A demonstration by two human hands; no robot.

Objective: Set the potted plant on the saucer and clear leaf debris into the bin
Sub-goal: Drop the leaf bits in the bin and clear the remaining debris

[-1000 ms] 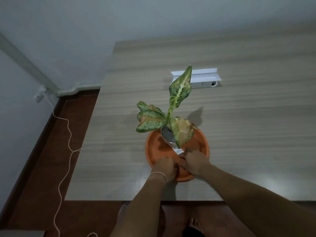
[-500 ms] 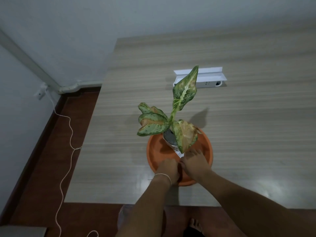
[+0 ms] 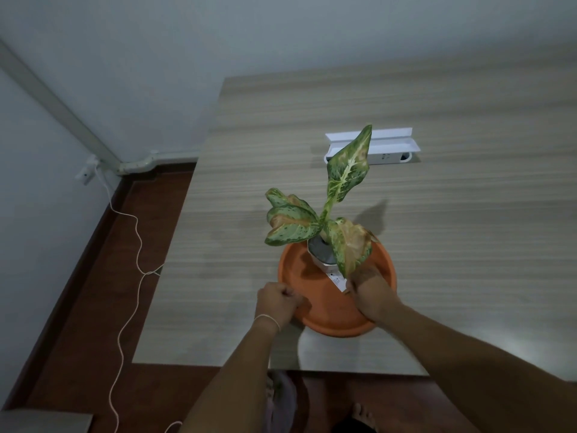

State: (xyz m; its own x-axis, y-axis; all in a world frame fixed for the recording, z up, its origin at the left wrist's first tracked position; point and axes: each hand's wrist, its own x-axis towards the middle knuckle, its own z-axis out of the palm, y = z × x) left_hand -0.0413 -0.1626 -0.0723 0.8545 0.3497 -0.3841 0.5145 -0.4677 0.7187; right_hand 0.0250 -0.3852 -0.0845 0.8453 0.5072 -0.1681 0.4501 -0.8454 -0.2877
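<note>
Looking down, we see the potted plant point(image 3: 324, 232) standing inside the orange saucer point(image 3: 315, 304), which rests on the wooden tabletop point(image 3: 452, 245) near its front edge. The plant's small white pot leans toward us, and a white tag hangs from its near side. Our right hand point(image 3: 370, 293) reaches into the saucer with its fingers against the base of the pot, just below a yellowed leaf point(image 3: 351, 243); whether it truly grips the pot we cannot tell. Our left hand point(image 3: 276, 303) is curled into a loose fist at the saucer's left rim, fingertips pressed together; anything pinched in them is too small to make out. A white power strip point(image 3: 387, 151) lies farther back on the tabletop, well apart from the saucer.
</note>
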